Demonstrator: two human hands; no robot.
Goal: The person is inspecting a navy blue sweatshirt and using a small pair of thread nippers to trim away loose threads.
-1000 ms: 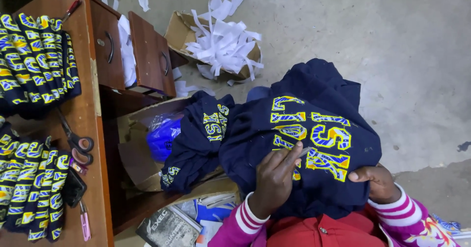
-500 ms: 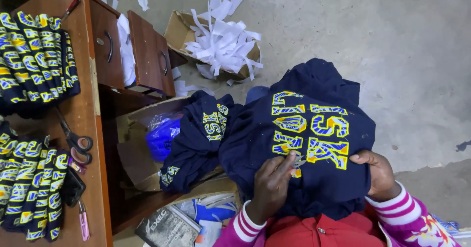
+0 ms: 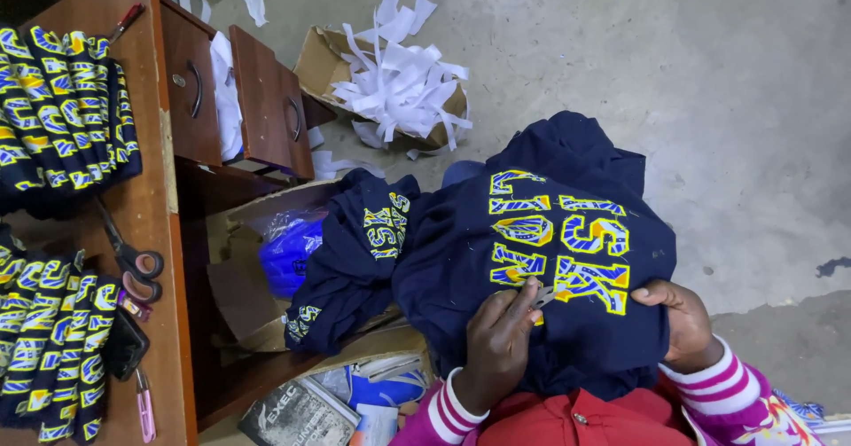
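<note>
A navy garment [image 3: 541, 269] with yellow and blue embroidered lettering is spread over the person's lap, in the lower middle of the view. The left hand [image 3: 498, 344] is laid on the cloth just below the lettering, and a small metal tool [image 3: 542, 297], probably thread snips, is pinched between its fingers [image 3: 512, 302] at the lower edge of the embroidery. The right hand [image 3: 678, 317] is pressed against the garment's right side, its fingers curled closed on a fold of the fabric just beside the lettering. To the left of the lap, a second navy piece [image 3: 350, 251] with the same lettering is draped over an open cardboard box [image 3: 239, 286], in which a blue plastic bag [image 3: 288, 251] is seen. Further left, stacks of folded embroidered pieces [image 3: 62, 118] are lined up on the wooden worktop [image 3: 146, 171], with scissors [image 3: 128, 255] between the stacks. A drawer [image 3: 266, 100] is pulled open beside it. On the concrete floor [image 3: 709, 82], white paper strips [image 3: 399, 78] are heaped in another box.
</note>
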